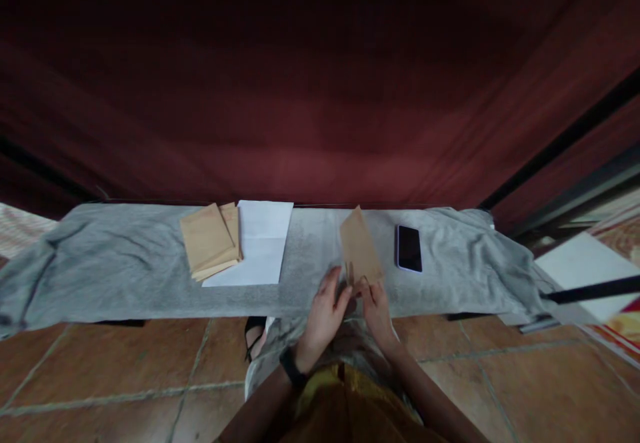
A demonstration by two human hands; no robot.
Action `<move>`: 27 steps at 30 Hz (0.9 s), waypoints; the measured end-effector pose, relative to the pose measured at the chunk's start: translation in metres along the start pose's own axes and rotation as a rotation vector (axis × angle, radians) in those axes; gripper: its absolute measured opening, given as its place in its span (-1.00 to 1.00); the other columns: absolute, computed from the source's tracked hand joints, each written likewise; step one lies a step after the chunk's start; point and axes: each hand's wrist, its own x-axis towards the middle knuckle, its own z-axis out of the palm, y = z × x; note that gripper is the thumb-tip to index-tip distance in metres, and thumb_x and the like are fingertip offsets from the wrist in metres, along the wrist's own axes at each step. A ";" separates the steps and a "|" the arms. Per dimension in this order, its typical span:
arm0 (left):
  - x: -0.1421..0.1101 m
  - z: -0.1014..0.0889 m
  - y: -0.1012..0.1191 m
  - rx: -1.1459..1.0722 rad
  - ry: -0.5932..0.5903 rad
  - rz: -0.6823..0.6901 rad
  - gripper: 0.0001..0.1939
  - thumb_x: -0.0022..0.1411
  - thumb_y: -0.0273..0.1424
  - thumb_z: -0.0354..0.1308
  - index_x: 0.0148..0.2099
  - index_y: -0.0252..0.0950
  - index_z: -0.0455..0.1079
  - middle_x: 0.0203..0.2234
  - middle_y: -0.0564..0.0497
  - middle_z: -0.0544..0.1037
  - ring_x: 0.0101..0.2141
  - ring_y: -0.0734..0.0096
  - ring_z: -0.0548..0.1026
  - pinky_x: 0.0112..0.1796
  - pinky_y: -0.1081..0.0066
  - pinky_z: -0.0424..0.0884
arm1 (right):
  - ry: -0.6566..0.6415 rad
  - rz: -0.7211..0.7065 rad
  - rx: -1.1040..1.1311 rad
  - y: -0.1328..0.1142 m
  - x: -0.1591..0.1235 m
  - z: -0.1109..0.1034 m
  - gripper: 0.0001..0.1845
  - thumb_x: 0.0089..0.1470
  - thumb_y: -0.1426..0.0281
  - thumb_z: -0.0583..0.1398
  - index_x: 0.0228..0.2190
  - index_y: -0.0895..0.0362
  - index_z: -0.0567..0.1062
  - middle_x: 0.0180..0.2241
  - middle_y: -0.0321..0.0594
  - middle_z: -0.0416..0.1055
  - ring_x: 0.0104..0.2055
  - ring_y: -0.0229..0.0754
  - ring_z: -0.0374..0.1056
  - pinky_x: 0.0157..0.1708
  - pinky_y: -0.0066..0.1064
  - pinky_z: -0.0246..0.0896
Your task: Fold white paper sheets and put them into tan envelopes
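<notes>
A brown kraft-paper envelope (361, 246) lies at a slant on the grey cloth, with a narrow fold at its near left corner. My right hand (376, 306) pinches its near edge between thumb and fingers. Beside that corner is my left hand (324, 313), its thumb and index finger apart; the thumb tip reaches the paper's edge and the index finger rests left of it. A dark band circles the left wrist. To the right of the envelope lies a phone (409, 248) with a dark screen. The undersides of my fingers are hidden.
A stack of brown paper envelopes (210, 236) overlaps a creased white sheet (265, 243) on the left. The grey cloth (125, 263) covers a long narrow surface against a dark red panel (320, 129). Below are floor tiles (150, 356); a black bar (595, 289) stands at right.
</notes>
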 end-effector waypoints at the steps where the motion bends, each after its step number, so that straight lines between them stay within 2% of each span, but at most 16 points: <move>1: 0.000 0.004 -0.005 -0.075 0.024 -0.085 -0.49 0.37 -0.19 0.13 0.29 -0.24 0.30 0.15 -0.17 0.52 0.15 0.13 0.48 0.19 0.07 0.38 | 0.037 0.098 0.086 -0.001 0.000 0.000 -0.58 0.34 0.11 0.02 -0.19 0.09 0.56 -0.22 -0.10 0.55 -0.14 -0.04 0.46 -0.03 -0.20 0.37; 3: 0.000 0.011 -0.015 -0.285 0.006 -0.267 -0.40 0.34 -0.19 0.17 0.34 -0.27 0.24 -0.05 -0.14 0.63 -0.05 0.17 0.61 0.04 0.12 0.51 | 0.044 0.278 0.275 -0.005 -0.001 0.003 -0.56 0.25 -0.02 0.11 -0.27 0.05 0.57 -0.22 -0.12 0.59 -0.13 -0.04 0.48 -0.03 -0.21 0.37; 5: 0.001 0.018 -0.020 -0.506 -0.036 -0.405 -0.31 0.28 -0.19 0.24 0.37 -0.28 0.19 -0.21 -0.09 0.66 -0.23 0.23 0.64 -0.11 0.19 0.58 | -0.007 0.387 0.461 -0.009 -0.002 0.008 -0.55 0.14 -0.07 0.19 -0.25 0.03 0.57 -0.18 -0.14 0.61 -0.13 -0.02 0.51 -0.04 -0.21 0.39; 8: 0.003 0.023 -0.025 -0.672 -0.022 -0.506 -0.16 0.14 -0.18 0.36 0.38 -0.28 0.17 -0.30 -0.03 0.66 -0.36 0.26 0.63 -0.28 0.29 0.58 | -0.059 0.505 0.633 -0.009 -0.004 0.016 -0.52 0.06 -0.09 0.25 -0.27 0.05 0.55 -0.25 -0.15 0.62 -0.21 0.00 0.54 -0.09 -0.18 0.43; 10: 0.006 0.023 -0.028 -0.656 -0.004 -0.524 -0.10 0.06 -0.18 0.41 0.37 -0.29 0.16 -0.39 0.02 0.63 -0.46 0.32 0.59 -0.39 0.35 0.53 | -0.063 0.572 0.671 -0.004 -0.005 0.018 -0.52 0.03 -0.10 0.26 -0.32 0.06 0.52 -0.36 -0.17 0.60 -0.29 -0.01 0.54 -0.14 -0.17 0.45; 12: 0.010 0.020 -0.033 -0.591 0.000 -0.506 -0.10 0.06 -0.21 0.39 0.37 -0.32 0.16 -0.47 0.09 0.58 -0.55 0.40 0.52 -0.45 0.40 0.48 | -0.092 0.617 0.677 0.004 -0.005 0.016 -0.54 0.01 -0.08 0.27 -0.34 0.06 0.51 -0.39 -0.18 0.59 -0.31 -0.01 0.54 -0.16 -0.16 0.46; 17: 0.015 0.011 -0.044 -0.278 0.018 -0.438 -0.28 0.22 -0.34 0.20 0.38 -0.37 0.16 -0.53 0.13 0.52 -0.56 0.42 0.46 -0.47 0.43 0.42 | -0.387 0.656 0.542 0.025 -0.007 -0.001 -0.62 0.08 0.04 0.22 -0.28 0.09 0.57 -0.29 -0.12 0.61 -0.35 -0.09 0.52 -0.29 -0.25 0.45; 19: 0.014 0.008 -0.044 -0.099 0.003 -0.407 -0.34 0.26 -0.40 0.14 0.38 -0.35 0.18 -0.51 0.09 0.55 -0.53 0.38 0.50 -0.43 0.41 0.43 | -0.440 0.588 0.410 0.029 -0.008 -0.007 -0.59 0.18 0.05 0.12 -0.23 0.10 0.59 -0.30 -0.12 0.60 -0.40 -0.10 0.51 -0.34 -0.25 0.45; 21: 0.013 0.007 -0.040 0.069 -0.019 -0.369 -0.37 0.28 -0.44 0.11 0.38 -0.31 0.20 -0.40 0.02 0.62 -0.43 0.33 0.57 -0.33 0.39 0.46 | -0.395 0.394 0.208 0.032 -0.009 -0.010 -0.56 0.26 0.08 0.04 -0.19 0.09 0.59 -0.27 -0.10 0.60 -0.33 -0.07 0.52 -0.28 -0.21 0.48; 23: 0.012 0.007 -0.034 0.211 -0.038 -0.349 -0.37 0.29 -0.46 0.11 0.39 -0.28 0.19 -0.26 -0.06 0.67 -0.31 0.29 0.61 -0.24 0.37 0.48 | -0.310 0.095 -0.035 0.034 -0.009 -0.010 -0.55 0.33 0.16 -0.02 -0.08 0.09 0.58 -0.12 -0.05 0.59 -0.11 -0.02 0.53 -0.05 -0.14 0.45; 24: 0.012 0.006 -0.032 0.278 -0.051 -0.350 -0.37 0.31 -0.45 0.11 0.40 -0.28 0.17 -0.20 -0.09 0.67 -0.27 0.27 0.62 -0.21 0.36 0.48 | -0.282 -0.064 -0.160 0.036 -0.010 -0.009 -0.55 0.36 0.20 -0.03 0.02 0.08 0.54 0.01 -0.04 0.55 0.05 -0.01 0.47 0.09 -0.11 0.38; 27: 0.013 0.002 -0.029 0.453 -0.096 -0.372 -0.40 0.36 -0.39 0.10 0.40 -0.27 0.19 -0.16 -0.13 0.68 -0.24 0.23 0.64 -0.20 0.35 0.48 | -0.284 -0.407 -0.522 0.044 -0.012 -0.006 -0.49 0.40 0.28 -0.02 0.29 0.08 0.32 0.30 -0.06 0.30 0.36 -0.02 0.18 0.33 -0.03 0.10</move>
